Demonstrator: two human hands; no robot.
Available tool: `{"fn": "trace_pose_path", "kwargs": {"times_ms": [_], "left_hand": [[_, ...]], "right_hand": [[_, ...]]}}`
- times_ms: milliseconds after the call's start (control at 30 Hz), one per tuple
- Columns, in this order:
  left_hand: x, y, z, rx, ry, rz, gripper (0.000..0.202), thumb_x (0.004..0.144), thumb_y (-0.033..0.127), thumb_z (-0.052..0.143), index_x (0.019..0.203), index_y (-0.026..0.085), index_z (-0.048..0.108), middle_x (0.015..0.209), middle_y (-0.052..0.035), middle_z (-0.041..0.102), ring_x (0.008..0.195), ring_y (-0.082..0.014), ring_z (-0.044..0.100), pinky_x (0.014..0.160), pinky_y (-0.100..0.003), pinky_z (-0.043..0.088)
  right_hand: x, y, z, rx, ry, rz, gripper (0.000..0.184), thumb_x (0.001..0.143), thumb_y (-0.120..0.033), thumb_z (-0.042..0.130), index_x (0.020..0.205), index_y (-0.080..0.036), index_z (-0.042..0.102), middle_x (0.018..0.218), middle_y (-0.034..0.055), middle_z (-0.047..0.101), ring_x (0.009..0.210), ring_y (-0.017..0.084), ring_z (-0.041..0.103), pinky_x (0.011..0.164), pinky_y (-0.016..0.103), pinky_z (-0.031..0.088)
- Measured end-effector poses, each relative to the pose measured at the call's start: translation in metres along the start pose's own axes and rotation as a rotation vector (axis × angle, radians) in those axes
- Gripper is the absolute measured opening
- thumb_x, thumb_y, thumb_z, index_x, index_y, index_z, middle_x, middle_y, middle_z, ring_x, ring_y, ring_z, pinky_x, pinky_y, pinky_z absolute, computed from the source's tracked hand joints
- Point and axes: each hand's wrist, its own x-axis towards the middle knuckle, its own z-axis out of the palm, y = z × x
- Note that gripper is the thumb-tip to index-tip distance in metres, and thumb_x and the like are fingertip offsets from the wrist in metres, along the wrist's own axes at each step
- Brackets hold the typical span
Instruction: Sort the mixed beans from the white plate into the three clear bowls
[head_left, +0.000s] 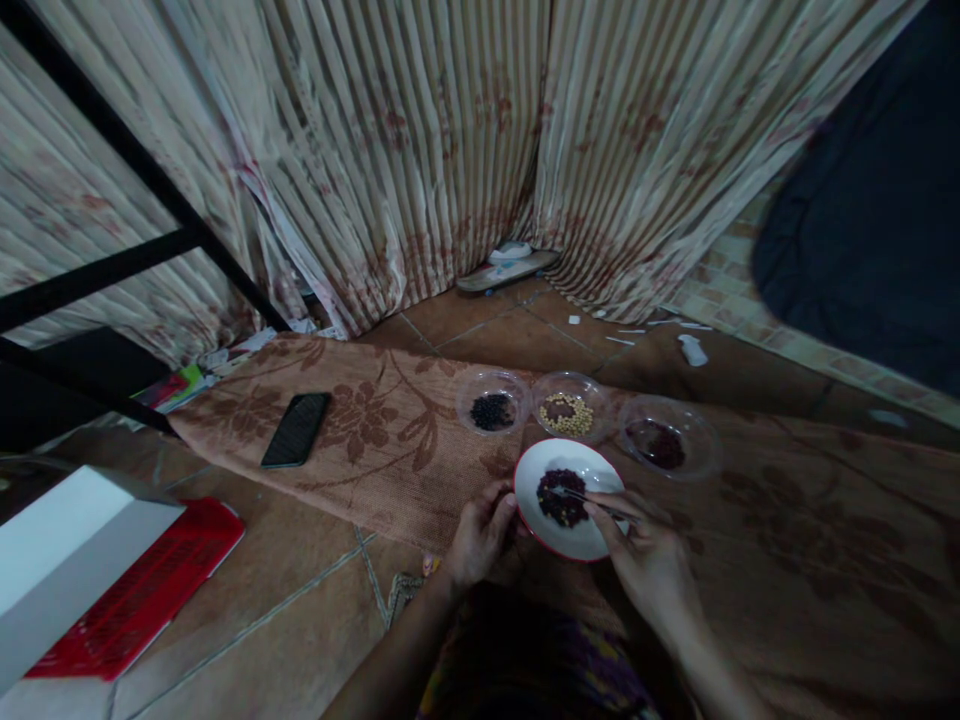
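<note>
A white bowl with a red rim (531, 462) holds a mix of dark red and black beans with a few yellow ones. My left hand (482, 530) grips its left edge, thumb at the rim. Thin metal tweezers (577, 494) are pinched in my right hand (646, 550), their tips down among the beans. Behind the bowl stand three clear plastic bowls: one with black beans (491, 411), one with yellow beans (576, 420), and, to the right, one with dark red beans (654, 445).
A brown floral cloth (390, 460) covers the low table. A black phone (297, 430) lies on its left part. Beyond are a striped curtain (420, 150), a slipper (506, 275) and white scraps (692, 350) on the tiles. A red basket (150, 590) and white box (82, 550) stand lower left.
</note>
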Motion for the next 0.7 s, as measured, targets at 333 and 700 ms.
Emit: {"fn": "trace_pose_path", "kwargs": {"times_ms": [333, 700], "left_hand": [[0.0000, 0.0021, 0.0004, 0.009, 0.009, 0.004, 0.042, 0.094, 0.049, 0.051, 0.115, 0.014, 0.061, 0.075, -0.0019, 0.061, 0.065, -0.0133, 0.058, 0.064, -0.025, 0.050], [0.0002, -0.0024, -0.0009, 0.013, -0.009, 0.005, 0.043, 0.094, 0.049, 0.049, 0.115, 0.013, 0.061, 0.074, -0.0033, 0.061, 0.064, -0.0135, 0.057, 0.061, -0.024, 0.047]], "right_hand": [[0.0000, -0.0057, -0.0026, -0.035, -0.006, -0.007, 0.031, 0.089, -0.051, 0.055, 0.091, -0.027, 0.074, 0.094, 0.0041, 0.074, 0.093, 0.024, 0.065, 0.086, 0.039, 0.046], [-0.0012, -0.0038, -0.0040, -0.031, -0.002, 0.008, 0.030, 0.088, -0.052, 0.057, 0.090, -0.028, 0.075, 0.094, 0.0025, 0.074, 0.092, 0.023, 0.066, 0.084, 0.039, 0.047]]}}
